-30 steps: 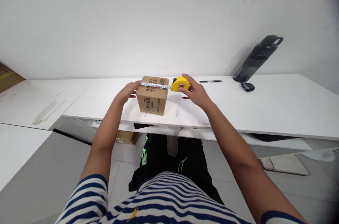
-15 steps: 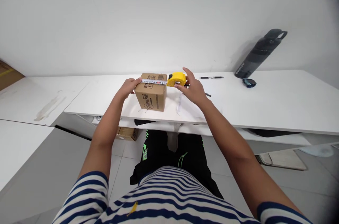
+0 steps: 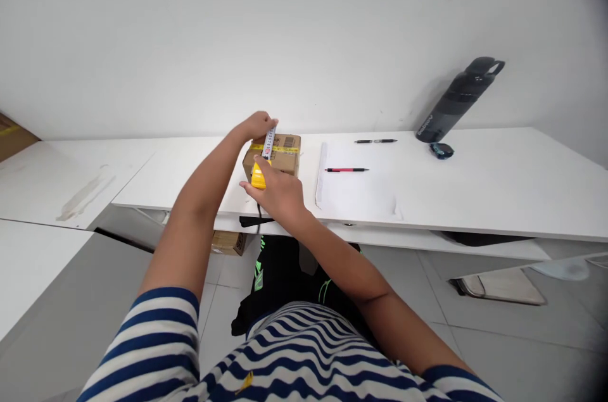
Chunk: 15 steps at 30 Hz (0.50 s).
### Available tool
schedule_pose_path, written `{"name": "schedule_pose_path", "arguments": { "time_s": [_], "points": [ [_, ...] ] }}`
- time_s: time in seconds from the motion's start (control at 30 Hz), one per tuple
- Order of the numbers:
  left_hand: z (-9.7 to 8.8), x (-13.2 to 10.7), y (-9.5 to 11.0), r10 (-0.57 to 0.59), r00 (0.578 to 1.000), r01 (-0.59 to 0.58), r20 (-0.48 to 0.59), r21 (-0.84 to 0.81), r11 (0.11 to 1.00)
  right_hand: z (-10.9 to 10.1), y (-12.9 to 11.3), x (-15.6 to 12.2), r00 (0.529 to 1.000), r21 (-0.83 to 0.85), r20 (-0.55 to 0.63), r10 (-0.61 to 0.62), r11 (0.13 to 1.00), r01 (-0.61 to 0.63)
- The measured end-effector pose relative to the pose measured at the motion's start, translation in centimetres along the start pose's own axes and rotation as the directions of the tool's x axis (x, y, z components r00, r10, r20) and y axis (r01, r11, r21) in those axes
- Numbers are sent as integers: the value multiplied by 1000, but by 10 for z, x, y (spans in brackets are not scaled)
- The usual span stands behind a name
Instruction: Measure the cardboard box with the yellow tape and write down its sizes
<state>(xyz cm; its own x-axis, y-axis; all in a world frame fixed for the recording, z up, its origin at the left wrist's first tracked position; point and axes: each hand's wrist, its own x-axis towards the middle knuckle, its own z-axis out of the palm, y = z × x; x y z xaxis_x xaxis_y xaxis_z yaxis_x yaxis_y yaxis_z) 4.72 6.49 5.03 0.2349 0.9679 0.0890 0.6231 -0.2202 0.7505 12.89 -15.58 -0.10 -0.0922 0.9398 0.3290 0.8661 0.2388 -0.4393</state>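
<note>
A small brown cardboard box (image 3: 287,161) with yellow tape across its top stands on the white desk near the wall. My right hand (image 3: 280,193) is closed around a yellow tape measure (image 3: 258,175) at the box's near side. Its pale blade (image 3: 268,141) runs from the case over the box top toward the wall. At the far edge, my left hand (image 3: 259,125) pinches the blade's end. A black strap hangs below the tape measure. The box's front face is mostly hidden behind my right hand.
Right of the box lies white paper (image 3: 356,193) with a red-and-black pen (image 3: 346,169) on it. Behind it is a black pen (image 3: 375,141). A dark bottle (image 3: 458,101) stands at the right, with a small dark-blue round object (image 3: 441,150) before it.
The tape measure has turned from lying left-to-right across the box to front-to-back. My right hand moved left and nearer; my left hand moved to the far edge. The red-and-black pen is now uncovered.
</note>
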Motion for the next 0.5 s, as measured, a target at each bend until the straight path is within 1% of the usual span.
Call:
{"name": "schedule_pose_path", "arguments": {
  "time_s": [0.07,0.1,0.17,0.27,0.37,0.5],
  "points": [
    [12,-1,-8,2,997,-11,73,128,992,2,-1,10,1000,15,11,24,1000,-24],
    [15,-3,-12,-3,993,-15,119,148,989,3,-1,13,999,21,17,32,999,-33],
    [19,-9,-19,-12,985,-3,170,84,996,3,0,18,999,30,33,37,999,-38],
    [16,-14,-24,-6,970,7,243,-5,1000,2,-1,21,998,45,54,17,999,-19],
    [15,-15,-26,32,969,-24,246,-33,999,2,-1,21,998,51,58,34,998,-37],
    [16,-15,-29,71,976,-66,208,-32,997,4,-1,16,997,46,41,66,997,-68]
  ]
}}
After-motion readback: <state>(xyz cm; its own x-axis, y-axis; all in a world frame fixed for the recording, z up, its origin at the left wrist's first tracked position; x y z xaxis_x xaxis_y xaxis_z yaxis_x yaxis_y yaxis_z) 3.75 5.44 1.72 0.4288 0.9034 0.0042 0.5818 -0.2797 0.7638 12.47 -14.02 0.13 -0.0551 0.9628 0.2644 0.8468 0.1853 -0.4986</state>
